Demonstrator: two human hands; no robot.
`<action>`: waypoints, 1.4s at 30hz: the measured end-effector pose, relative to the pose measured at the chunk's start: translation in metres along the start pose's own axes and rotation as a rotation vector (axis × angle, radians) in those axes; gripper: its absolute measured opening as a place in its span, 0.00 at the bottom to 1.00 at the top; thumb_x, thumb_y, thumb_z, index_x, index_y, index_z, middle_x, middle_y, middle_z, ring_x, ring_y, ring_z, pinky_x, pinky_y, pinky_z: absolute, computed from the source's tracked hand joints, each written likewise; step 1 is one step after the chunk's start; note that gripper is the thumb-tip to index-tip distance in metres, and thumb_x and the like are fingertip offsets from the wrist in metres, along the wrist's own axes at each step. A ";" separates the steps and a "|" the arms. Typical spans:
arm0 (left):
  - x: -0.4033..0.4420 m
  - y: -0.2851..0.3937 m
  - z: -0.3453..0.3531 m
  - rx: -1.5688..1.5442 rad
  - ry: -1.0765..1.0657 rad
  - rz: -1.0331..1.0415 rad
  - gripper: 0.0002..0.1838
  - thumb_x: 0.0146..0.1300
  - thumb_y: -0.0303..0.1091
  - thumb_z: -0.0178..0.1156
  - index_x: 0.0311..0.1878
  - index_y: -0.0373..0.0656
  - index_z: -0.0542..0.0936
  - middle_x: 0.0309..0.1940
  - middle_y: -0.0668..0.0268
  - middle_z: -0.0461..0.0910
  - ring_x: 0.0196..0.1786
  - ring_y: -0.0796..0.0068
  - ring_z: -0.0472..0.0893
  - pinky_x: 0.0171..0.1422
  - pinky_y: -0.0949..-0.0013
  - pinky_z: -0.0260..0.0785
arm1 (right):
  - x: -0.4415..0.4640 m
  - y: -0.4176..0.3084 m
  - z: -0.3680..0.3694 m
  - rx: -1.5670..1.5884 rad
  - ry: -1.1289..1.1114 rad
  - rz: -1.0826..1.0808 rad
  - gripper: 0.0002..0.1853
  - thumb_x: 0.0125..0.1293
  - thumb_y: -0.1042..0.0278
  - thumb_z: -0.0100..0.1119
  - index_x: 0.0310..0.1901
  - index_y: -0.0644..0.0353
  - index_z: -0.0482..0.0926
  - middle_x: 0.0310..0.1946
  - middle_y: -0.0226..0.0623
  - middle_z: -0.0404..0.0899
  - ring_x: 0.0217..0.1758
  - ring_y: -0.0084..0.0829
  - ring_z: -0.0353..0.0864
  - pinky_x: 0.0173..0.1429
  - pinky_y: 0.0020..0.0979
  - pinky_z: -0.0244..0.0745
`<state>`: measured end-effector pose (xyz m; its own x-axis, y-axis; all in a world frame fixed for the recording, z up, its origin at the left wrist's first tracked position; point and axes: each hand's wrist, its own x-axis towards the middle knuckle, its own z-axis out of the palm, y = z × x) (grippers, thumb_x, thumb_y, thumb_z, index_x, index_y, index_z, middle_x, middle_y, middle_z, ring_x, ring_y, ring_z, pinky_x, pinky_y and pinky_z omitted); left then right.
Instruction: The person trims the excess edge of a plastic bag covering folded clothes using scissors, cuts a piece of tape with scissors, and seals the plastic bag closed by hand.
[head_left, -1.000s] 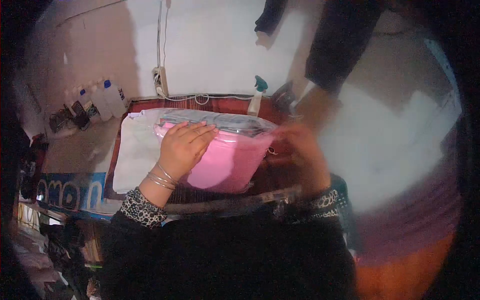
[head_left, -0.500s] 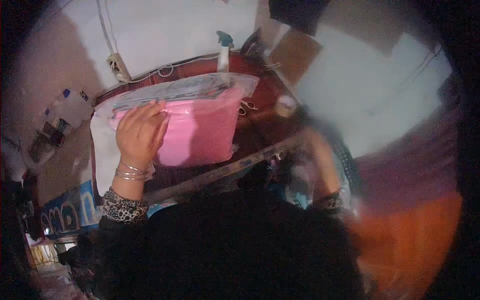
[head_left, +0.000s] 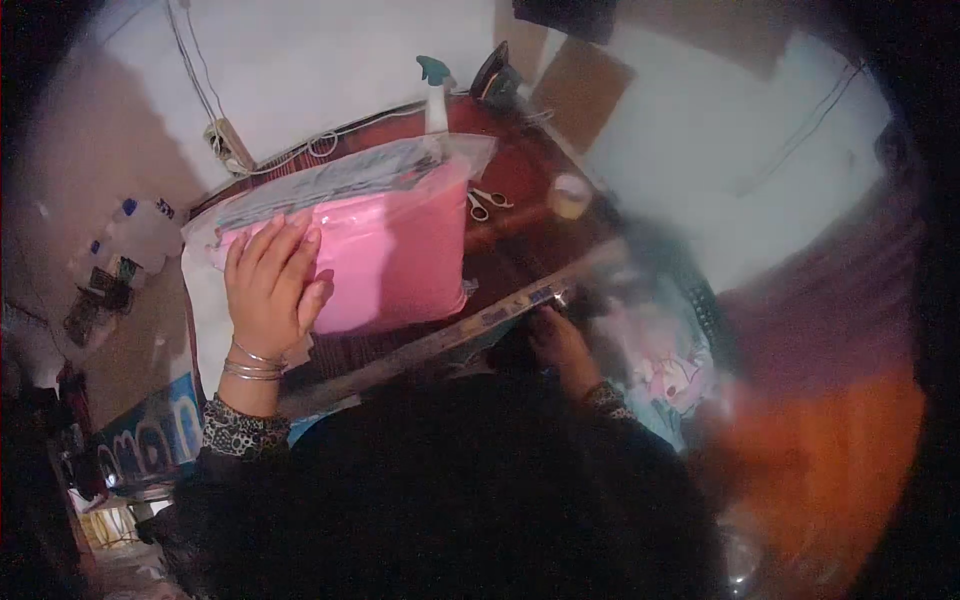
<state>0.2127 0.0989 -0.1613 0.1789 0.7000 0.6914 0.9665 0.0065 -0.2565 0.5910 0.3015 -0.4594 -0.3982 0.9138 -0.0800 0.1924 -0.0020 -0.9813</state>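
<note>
Two hands were unequally occupied: your left hand (head_left: 270, 275) lay flat, fingers slightly parted, on the clear-wrapped pink package (head_left: 400, 255), pressing without grasping; your right hand (head_left: 562, 345) hung in shadow just short of the front edge of the desk (head_left: 528, 245), and whether it held anything could not be told. The step in hand appeared to be steadying the package. Shifting it would have called for a second hold, at its end nearer your right hand. Beyond that hand lay open room, bounded by scissors (head_left: 480, 208); past your left hand, a spray bottle (head_left: 435, 105) limited clearance.
</note>
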 end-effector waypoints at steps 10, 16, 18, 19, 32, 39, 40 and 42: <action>-0.004 -0.004 -0.002 -0.144 -0.032 -0.017 0.25 0.54 0.40 0.63 0.57 0.47 0.78 0.62 0.68 0.73 0.66 0.65 0.69 0.71 0.50 0.51 | -0.023 -0.017 -0.009 -0.734 0.035 -0.023 0.18 0.62 0.59 0.53 0.52 0.58 0.76 0.37 0.40 0.81 0.42 0.44 0.81 0.49 0.44 0.75; -0.009 0.013 -0.008 -0.212 -0.013 -0.006 0.26 0.53 0.41 0.63 0.57 0.48 0.78 0.62 0.70 0.72 0.66 0.68 0.68 0.70 0.50 0.50 | -0.011 -0.033 0.026 -0.601 0.118 -0.134 0.19 0.61 0.56 0.57 0.50 0.57 0.77 0.40 0.38 0.81 0.46 0.44 0.80 0.53 0.43 0.73; -0.012 0.016 -0.008 -0.194 -0.030 0.004 0.26 0.53 0.42 0.63 0.58 0.48 0.78 0.62 0.70 0.72 0.66 0.68 0.68 0.70 0.50 0.50 | 0.003 -0.002 0.021 0.119 0.045 -0.176 0.19 0.60 0.55 0.58 0.49 0.56 0.77 0.42 0.38 0.81 0.47 0.44 0.79 0.55 0.42 0.72; -0.013 0.015 -0.007 -0.209 -0.036 0.024 0.27 0.53 0.42 0.63 0.58 0.47 0.77 0.63 0.68 0.71 0.65 0.64 0.68 0.68 0.49 0.52 | 0.007 0.011 0.020 0.466 0.004 -0.185 0.20 0.60 0.54 0.59 0.49 0.56 0.77 0.42 0.37 0.81 0.48 0.44 0.79 0.55 0.42 0.72; -0.018 0.018 -0.006 -0.308 0.061 0.069 0.28 0.51 0.41 0.64 0.57 0.44 0.76 0.64 0.66 0.70 0.65 0.63 0.68 0.65 0.47 0.55 | -0.058 -0.082 -0.003 -1.008 0.622 0.001 0.13 0.58 0.62 0.63 0.43 0.58 0.82 0.34 0.47 0.83 0.38 0.37 0.83 0.45 0.35 0.77; -0.017 0.017 -0.005 -0.301 0.151 0.081 0.26 0.50 0.41 0.65 0.54 0.45 0.78 0.64 0.68 0.70 0.64 0.64 0.69 0.65 0.50 0.57 | -0.099 -0.279 0.038 -0.210 0.623 -0.246 0.07 0.62 0.71 0.66 0.38 0.65 0.84 0.35 0.33 0.85 0.38 0.22 0.79 0.44 0.25 0.73; -0.018 0.017 -0.007 -0.289 0.147 0.065 0.22 0.57 0.41 0.60 0.55 0.46 0.79 0.64 0.71 0.70 0.65 0.68 0.69 0.67 0.53 0.55 | -0.102 -0.305 0.050 -0.143 0.602 -0.307 0.07 0.61 0.71 0.67 0.38 0.65 0.85 0.35 0.33 0.85 0.37 0.21 0.79 0.43 0.24 0.73; -0.017 0.016 -0.007 -0.276 0.146 0.042 0.18 0.63 0.41 0.56 0.55 0.48 0.79 0.64 0.73 0.70 0.65 0.72 0.68 0.68 0.56 0.53 | -0.106 -0.352 0.081 -0.174 0.516 -0.333 0.07 0.60 0.72 0.67 0.38 0.65 0.85 0.35 0.33 0.85 0.36 0.21 0.79 0.44 0.24 0.74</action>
<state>0.2266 0.0817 -0.1724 0.2251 0.5855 0.7788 0.9676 -0.2283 -0.1080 0.4930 0.1724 -0.1200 0.0130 0.9322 0.3617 0.2930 0.3422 -0.8928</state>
